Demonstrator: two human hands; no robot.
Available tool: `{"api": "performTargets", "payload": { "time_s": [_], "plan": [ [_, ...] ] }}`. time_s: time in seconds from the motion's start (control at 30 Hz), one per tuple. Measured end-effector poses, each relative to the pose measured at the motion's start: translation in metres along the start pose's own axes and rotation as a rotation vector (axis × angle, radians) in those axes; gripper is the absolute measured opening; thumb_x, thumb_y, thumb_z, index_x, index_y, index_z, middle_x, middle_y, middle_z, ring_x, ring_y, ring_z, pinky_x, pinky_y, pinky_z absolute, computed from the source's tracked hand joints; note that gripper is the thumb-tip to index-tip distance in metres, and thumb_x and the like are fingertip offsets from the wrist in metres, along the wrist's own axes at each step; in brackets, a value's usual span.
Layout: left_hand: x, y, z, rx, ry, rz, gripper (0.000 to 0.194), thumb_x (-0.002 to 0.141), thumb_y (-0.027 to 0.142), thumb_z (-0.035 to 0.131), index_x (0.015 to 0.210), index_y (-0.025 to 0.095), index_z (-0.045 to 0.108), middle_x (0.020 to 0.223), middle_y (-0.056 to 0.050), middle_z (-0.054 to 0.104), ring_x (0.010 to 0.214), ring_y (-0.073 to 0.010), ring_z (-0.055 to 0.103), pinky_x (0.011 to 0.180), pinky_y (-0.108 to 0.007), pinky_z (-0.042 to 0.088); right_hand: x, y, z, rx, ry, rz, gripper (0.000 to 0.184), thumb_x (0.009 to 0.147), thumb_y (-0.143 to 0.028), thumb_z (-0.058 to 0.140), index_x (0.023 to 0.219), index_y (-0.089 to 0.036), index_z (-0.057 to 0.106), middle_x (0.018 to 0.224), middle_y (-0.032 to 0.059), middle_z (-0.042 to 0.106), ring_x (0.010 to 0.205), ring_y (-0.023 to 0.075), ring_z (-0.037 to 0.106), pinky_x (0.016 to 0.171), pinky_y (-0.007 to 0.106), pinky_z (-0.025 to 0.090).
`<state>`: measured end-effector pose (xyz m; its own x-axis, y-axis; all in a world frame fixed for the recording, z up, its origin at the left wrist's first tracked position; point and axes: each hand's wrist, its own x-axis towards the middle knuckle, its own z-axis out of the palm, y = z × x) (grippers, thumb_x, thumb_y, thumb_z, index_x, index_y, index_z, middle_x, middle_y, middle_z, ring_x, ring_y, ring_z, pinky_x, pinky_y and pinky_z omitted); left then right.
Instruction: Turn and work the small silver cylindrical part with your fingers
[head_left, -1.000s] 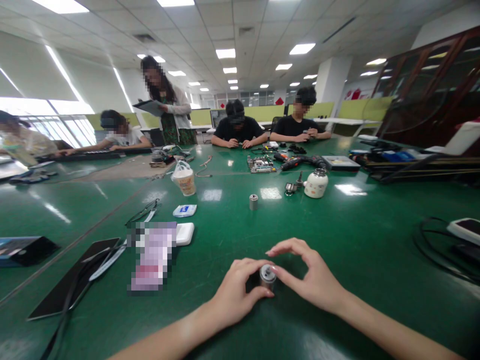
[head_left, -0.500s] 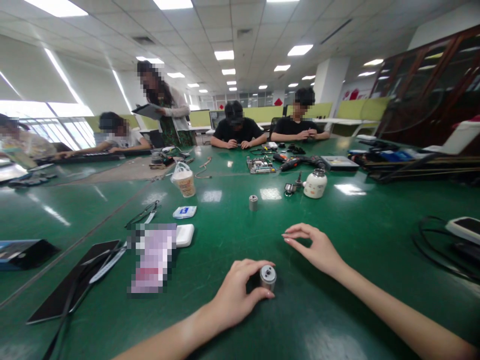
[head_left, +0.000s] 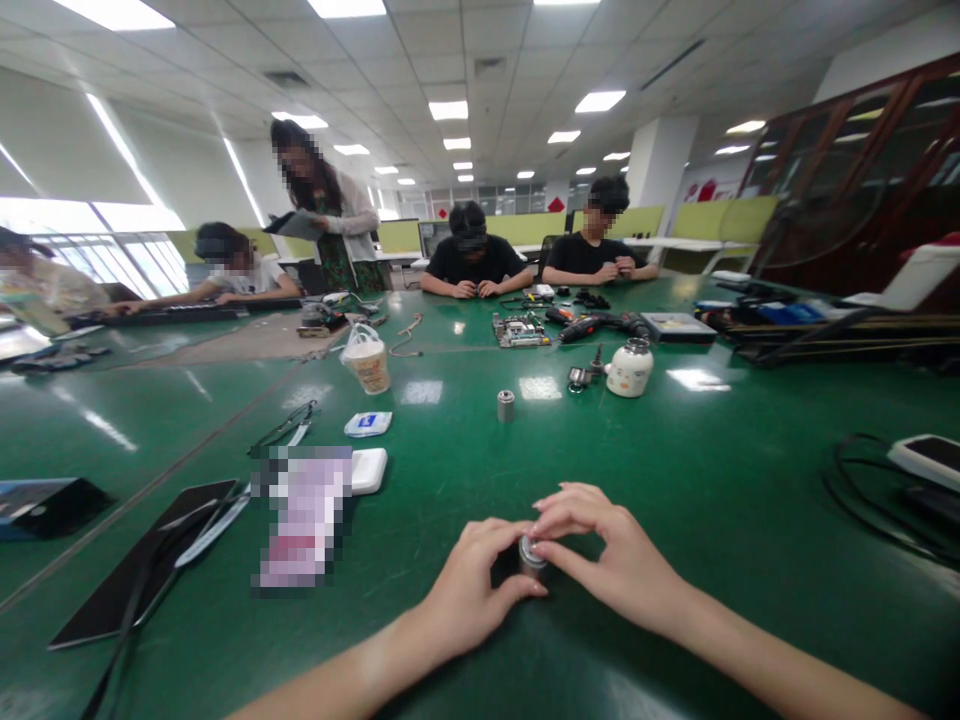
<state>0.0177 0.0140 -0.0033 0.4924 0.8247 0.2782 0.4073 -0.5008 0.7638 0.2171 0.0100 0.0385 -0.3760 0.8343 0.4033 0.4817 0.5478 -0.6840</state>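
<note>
A: Pls, what is your left hand point(head_left: 465, 580) doing?
B: Its thumb & forefinger are gripping a small metal cylinder point(head_left: 533, 566) by the sides. The thumb is on the near side, the forefinger on the far side. It stands upright on the green table point(head_left: 442, 450), btwn your two hands.
A: And your right hand point(head_left: 630, 560)?
B: Its fingers are bent, w/ thumb & forefinger tips close together at the top of the same cylinder. If they pinch smth there, I cannot tell; the tips hide it.
A: What is ahead of your hands?
B: Well beyond your left fingertips, a 2nd cylinder point(head_left: 505, 406), also upright. Farther ahead of your right hand, a white jar point(head_left: 629, 370), w/ some small metal parts point(head_left: 579, 379) near it.
A: And to the left of your left hand?
B: A purple item point(head_left: 311, 510), too blurred to read, & a white case point(head_left: 369, 471) just beside it. A bit farther ahead, a white-blue packet point(head_left: 368, 424).
</note>
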Motion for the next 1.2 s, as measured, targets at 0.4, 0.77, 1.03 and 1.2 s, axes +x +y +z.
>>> {"api": "performTargets", "payload": {
  "time_s": [0.4,0.77,1.03,1.2],
  "plan": [
    [0.0,0.0,0.0,-0.001,-0.009,-0.001,0.048,0.075,0.032,0.081,0.12,0.025,0.064,0.112,-0.004,0.071,0.101,-0.0248,0.061,0.09,-0.035,0.042,-0.003,0.003,-0.002,-0.048,0.27,-0.004,0.005,0.088,-0.028,0.063,0.087,-0.024,0.061,0.056,-0.0041,0.06,0.073,0.0209,0.064,0.082,0.041,0.044],
    [0.0,0.001,-0.001,-0.009,-0.02,-0.01,0.049,0.077,0.034,0.079,0.122,0.026,0.064,0.112,-0.004,0.07,0.103,-0.0248,0.06,0.091,-0.035,0.042,0.001,0.006,0.0,0.113,0.147,0.052,0.012,0.082,-0.023,0.07,0.093,-0.024,0.065,0.088,0.0018,0.072,0.087,0.0207,0.069,0.081,0.037,0.053],
    [0.001,0.003,-0.003,-0.007,-0.048,-0.038,0.047,0.078,0.037,0.077,0.122,0.028,0.064,0.115,-0.003,0.07,0.107,-0.0245,0.059,0.095,-0.035,0.04,0.023,0.084,-0.031,-0.009,0.273,0.161,0.016,0.075,-0.035,0.074,0.078,-0.021,0.067,0.078,0.0047,0.074,0.077,0.0246,0.072,0.079,0.042,0.055],
    [0.0,0.001,-0.003,-0.01,-0.047,-0.027,0.047,0.079,0.039,0.076,0.123,0.028,0.063,0.116,-0.003,0.069,0.108,-0.0242,0.059,0.095,-0.035,0.04,0.019,0.08,-0.028,-0.006,0.308,0.189,0.017,0.078,-0.036,0.071,0.082,-0.02,0.066,0.083,0.0053,0.074,0.081,0.0236,0.072,0.082,0.04,0.055]
  ]
}}
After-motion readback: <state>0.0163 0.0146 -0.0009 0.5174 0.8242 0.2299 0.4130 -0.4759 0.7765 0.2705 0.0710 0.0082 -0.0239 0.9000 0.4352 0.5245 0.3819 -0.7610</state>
